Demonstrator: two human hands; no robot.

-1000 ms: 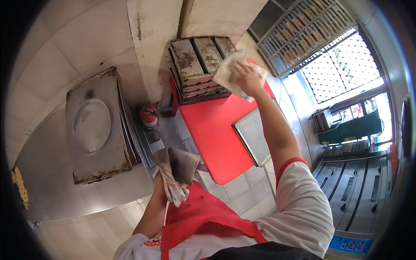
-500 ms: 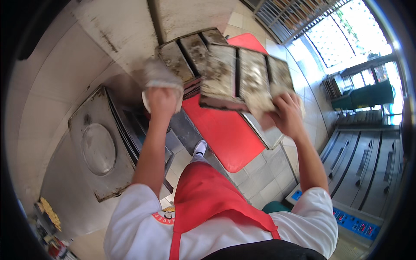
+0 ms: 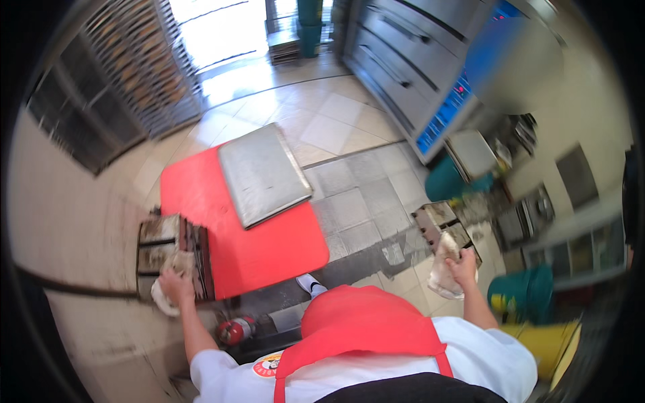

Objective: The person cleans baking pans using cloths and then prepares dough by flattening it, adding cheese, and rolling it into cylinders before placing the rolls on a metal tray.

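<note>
My left hand (image 3: 177,285) is closed on a soiled white cloth (image 3: 180,260). It presses against a stack of joined, dark-stained loaf pans (image 3: 158,235) at the left end of the red table (image 3: 269,262). Out to the right, my right hand (image 3: 463,267) grips another joined loaf pan set (image 3: 440,216) through a second white cloth (image 3: 443,275). That set is held in the air, tilted, past the table's right side. Cloth hides my right fingertips and the near part of the set.
A flat metal tray (image 3: 265,174) lies on the table's far part. Beyond stand a rack of bread (image 3: 141,67) and a deck oven (image 3: 403,54). A fire extinguisher (image 3: 235,330) sits near my left forearm; a green bucket (image 3: 527,292) and yellow bin (image 3: 547,342) are at right.
My view has swung to the right. My right hand has carried the loaf pan set away from the stack, off to the right. My left hand and its cloth now rest against the stack.
</note>
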